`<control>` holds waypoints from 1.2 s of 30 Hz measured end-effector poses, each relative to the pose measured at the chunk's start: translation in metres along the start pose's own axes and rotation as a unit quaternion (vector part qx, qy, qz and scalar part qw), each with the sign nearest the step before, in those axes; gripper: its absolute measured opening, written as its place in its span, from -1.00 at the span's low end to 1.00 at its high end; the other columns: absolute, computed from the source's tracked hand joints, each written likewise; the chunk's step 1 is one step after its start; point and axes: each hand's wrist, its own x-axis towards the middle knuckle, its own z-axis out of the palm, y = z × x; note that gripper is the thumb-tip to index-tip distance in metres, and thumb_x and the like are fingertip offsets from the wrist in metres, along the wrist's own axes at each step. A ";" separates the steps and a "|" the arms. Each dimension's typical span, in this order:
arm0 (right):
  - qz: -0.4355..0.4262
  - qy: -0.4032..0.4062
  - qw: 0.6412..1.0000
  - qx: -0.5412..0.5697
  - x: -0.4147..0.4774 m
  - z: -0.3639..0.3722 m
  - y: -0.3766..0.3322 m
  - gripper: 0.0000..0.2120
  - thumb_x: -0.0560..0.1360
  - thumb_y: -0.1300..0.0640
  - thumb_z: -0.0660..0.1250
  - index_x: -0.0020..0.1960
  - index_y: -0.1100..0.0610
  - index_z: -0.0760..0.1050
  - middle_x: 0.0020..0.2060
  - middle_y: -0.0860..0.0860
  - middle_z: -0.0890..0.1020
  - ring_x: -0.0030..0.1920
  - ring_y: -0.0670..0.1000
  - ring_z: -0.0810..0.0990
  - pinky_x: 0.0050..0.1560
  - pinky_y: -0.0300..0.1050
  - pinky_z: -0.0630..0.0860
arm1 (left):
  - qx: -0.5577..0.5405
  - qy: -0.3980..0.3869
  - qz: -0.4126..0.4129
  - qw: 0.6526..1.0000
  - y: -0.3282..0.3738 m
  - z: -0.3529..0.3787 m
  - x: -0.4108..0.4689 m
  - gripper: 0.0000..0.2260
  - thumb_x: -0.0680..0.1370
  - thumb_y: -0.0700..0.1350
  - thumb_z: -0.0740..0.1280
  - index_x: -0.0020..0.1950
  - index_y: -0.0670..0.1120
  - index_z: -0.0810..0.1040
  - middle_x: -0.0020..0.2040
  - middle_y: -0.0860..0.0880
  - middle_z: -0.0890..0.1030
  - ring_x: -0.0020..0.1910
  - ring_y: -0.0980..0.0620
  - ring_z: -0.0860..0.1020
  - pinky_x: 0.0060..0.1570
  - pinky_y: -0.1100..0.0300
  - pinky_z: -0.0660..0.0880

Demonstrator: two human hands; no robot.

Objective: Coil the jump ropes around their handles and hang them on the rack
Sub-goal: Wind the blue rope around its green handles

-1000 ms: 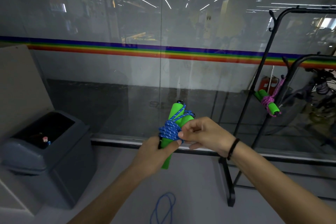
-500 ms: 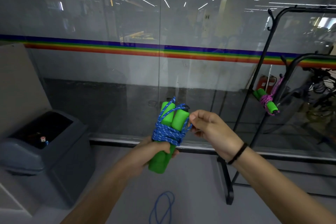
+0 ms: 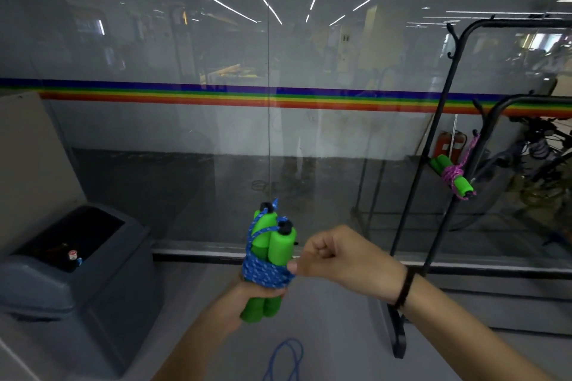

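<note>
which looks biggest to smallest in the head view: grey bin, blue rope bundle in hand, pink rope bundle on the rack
1. grey bin
2. blue rope bundle
3. pink rope bundle

The blue bundle is much nearer the camera, so the two bundles may really match.

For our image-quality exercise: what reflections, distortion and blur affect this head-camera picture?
Head view: ceiling light strips reflect as bright streaks in the glass wall; wide-angle distortion bends the rack and rainbow stripe; the dim background is soft, while the green handles and blue rope read fairly sharp.

Gym hall: glass wall point(image 3: 185, 164), equipment rack point(image 3: 433, 164), hung jump rope point(image 3: 453, 176).
</note>
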 end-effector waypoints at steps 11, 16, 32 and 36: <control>-0.031 0.115 0.989 -0.090 -0.003 0.004 -0.013 -0.74 0.42 0.00 0.38 -0.40 0.01 0.45 -0.48 -0.10 0.49 -0.42 -0.18 0.43 -0.29 -0.18 0.38 | -0.003 0.058 0.043 0.997 -0.007 -0.054 0.021 -0.57 -0.11 -0.16 0.54 -0.30 -0.24 0.59 -0.43 -0.17 0.57 -0.46 -0.06 0.52 -0.42 0.21 0.46; -0.047 0.134 0.989 -0.036 0.001 0.007 -0.014 -0.78 0.42 0.04 0.38 -0.36 0.00 0.44 -0.50 -0.13 0.44 -0.46 -0.20 0.38 -0.33 -0.27 0.33 | -0.042 -0.013 0.057 0.997 0.001 -0.064 0.022 -0.41 -0.12 -0.03 0.65 -0.17 -0.21 0.64 -0.26 -0.19 0.65 -0.30 -0.07 0.61 -0.24 0.12 0.54; -0.015 0.179 0.983 0.043 0.054 0.026 0.004 -0.83 0.45 0.17 0.36 -0.30 0.04 0.45 -0.42 0.02 0.58 -0.38 -0.09 0.53 -0.16 -0.13 0.48 | 0.031 0.015 0.057 0.998 -0.009 -0.008 0.051 -0.63 0.35 -0.10 0.52 0.10 -0.12 0.54 -0.03 -0.07 0.65 -0.09 0.02 0.61 -0.22 0.35 0.53; 0.000 0.243 0.970 0.024 0.052 0.015 0.014 -0.77 0.46 0.20 0.33 -0.32 0.01 0.37 -0.45 -0.02 0.52 -0.40 -0.03 0.54 -0.17 -0.03 0.52 | 0.171 0.077 0.142 0.972 0.005 -0.003 0.061 -0.15 0.05 0.14 0.56 0.21 -0.24 0.44 0.06 -0.02 0.52 0.03 0.03 0.51 -0.01 0.25 0.50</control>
